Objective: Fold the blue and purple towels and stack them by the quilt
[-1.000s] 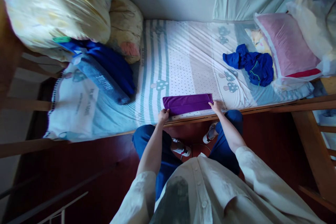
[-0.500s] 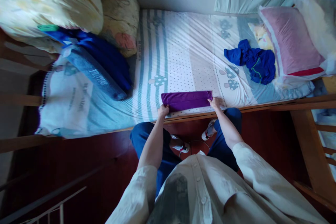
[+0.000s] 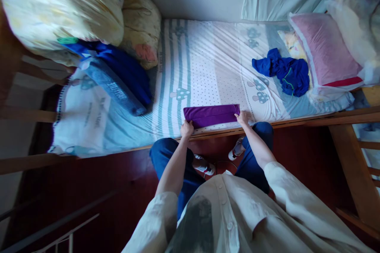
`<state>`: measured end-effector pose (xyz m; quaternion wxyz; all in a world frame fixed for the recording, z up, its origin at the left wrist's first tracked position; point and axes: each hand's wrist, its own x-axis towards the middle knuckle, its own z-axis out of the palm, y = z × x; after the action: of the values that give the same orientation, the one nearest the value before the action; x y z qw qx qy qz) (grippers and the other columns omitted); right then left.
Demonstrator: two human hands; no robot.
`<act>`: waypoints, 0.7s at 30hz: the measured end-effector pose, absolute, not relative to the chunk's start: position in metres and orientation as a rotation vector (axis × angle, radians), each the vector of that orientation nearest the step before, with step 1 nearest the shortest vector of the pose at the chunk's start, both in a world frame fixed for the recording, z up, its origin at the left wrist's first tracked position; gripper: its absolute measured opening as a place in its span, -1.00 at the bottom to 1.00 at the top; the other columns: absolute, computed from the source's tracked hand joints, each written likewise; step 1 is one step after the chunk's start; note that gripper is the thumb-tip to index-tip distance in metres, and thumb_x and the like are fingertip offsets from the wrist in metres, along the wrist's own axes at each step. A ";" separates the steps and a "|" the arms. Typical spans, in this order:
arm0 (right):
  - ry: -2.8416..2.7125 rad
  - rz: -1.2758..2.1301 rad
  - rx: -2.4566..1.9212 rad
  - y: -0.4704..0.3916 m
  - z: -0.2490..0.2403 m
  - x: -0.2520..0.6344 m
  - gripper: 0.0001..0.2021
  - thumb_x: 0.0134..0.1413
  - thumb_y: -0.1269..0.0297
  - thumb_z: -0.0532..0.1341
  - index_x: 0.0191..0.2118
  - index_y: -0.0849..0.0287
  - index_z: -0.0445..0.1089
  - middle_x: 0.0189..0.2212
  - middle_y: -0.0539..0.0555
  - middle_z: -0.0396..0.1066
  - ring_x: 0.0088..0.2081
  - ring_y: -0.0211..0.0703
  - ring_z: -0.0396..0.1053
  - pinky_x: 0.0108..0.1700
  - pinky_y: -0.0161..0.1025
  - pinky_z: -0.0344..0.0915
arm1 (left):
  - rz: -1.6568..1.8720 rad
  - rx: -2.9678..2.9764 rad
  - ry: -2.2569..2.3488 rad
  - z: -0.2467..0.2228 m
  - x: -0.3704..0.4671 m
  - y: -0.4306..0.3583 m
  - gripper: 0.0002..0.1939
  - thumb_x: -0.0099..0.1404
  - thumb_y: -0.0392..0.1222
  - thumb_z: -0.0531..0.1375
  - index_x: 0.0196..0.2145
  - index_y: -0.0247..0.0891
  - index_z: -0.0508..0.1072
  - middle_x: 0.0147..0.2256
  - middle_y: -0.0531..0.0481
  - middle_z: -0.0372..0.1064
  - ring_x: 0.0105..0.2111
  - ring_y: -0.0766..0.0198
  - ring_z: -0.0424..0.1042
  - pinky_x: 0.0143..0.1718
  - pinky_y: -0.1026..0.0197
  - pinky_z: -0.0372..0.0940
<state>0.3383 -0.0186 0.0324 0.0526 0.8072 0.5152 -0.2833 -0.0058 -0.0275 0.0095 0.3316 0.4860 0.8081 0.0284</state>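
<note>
I see the purple cloth (image 3: pixel 211 115) folded flat at the bed's (image 3: pixel 208 67) near edge. My left hand (image 3: pixel 187 129) pinches its left end, my right hand (image 3: pixel 242 118) its right corner. It looks soft, light and floppy; the ends seem best to grip.

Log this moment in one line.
left hand: grips purple cloth left end | right hand: on its right end | cloth: folded, flat at bed edge
</note>
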 end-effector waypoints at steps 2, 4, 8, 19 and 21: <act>1.695 -0.743 2.440 -0.025 0.042 0.338 -0.51 0.42 0.20 0.09 0.33 0.34 0.23 0.13 0.43 0.44 0.19 0.20 0.39 0.24 0.07 0.27 | 0.123 1.362 2.117 0.018 -0.006 -0.037 -0.51 0.46 -0.10 0.01 0.22 -0.46 0.31 0.09 -0.51 0.43 0.17 -0.22 0.40 0.17 -0.15 0.29; 1.877 -0.593 2.373 -0.032 0.052 0.339 -0.52 0.39 0.32 0.09 0.35 0.29 0.21 0.18 0.40 0.40 0.24 0.20 0.32 0.30 0.11 0.19 | 0.180 1.528 2.129 0.026 -0.007 -0.048 -0.47 0.46 -0.10 0.01 0.27 -0.45 0.26 0.17 -0.49 0.37 0.22 -0.22 0.34 0.21 -0.17 0.26; 2.226 -0.541 2.072 -0.045 0.066 0.335 -0.50 0.34 0.46 0.04 0.35 0.24 0.24 0.29 0.34 0.31 0.29 0.13 0.26 0.36 0.08 0.11 | 0.202 1.958 1.916 0.033 -0.001 -0.067 -0.42 0.46 -0.10 0.01 0.34 -0.41 0.23 0.35 -0.40 0.18 0.35 -0.15 0.18 0.34 -0.13 0.12; 2.303 -0.417 1.830 -0.059 0.042 0.301 -0.35 0.23 0.59 0.00 0.43 0.37 0.14 0.40 0.40 0.12 0.45 0.14 0.07 0.40 0.18 0.07 | -0.053 2.225 1.653 0.008 0.031 -0.058 -0.36 0.39 -0.37 -0.05 0.40 -0.49 0.17 0.40 -0.44 0.07 0.43 -0.12 0.04 0.43 -0.18 -0.04; 2.286 -0.400 1.857 -0.053 0.038 0.300 -0.37 0.24 0.60 -0.04 0.42 0.39 0.17 0.38 0.42 0.15 0.44 0.15 0.10 0.39 0.20 0.10 | -0.071 2.221 1.675 0.005 0.033 -0.052 -0.37 0.39 -0.39 -0.05 0.39 -0.51 0.19 0.37 -0.48 0.11 0.42 -0.14 0.08 0.41 -0.19 0.00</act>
<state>0.2995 -0.0531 0.0383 0.0844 0.6226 0.7663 -0.1341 0.0329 -0.0521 0.0047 0.1783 0.7853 0.5923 -0.0251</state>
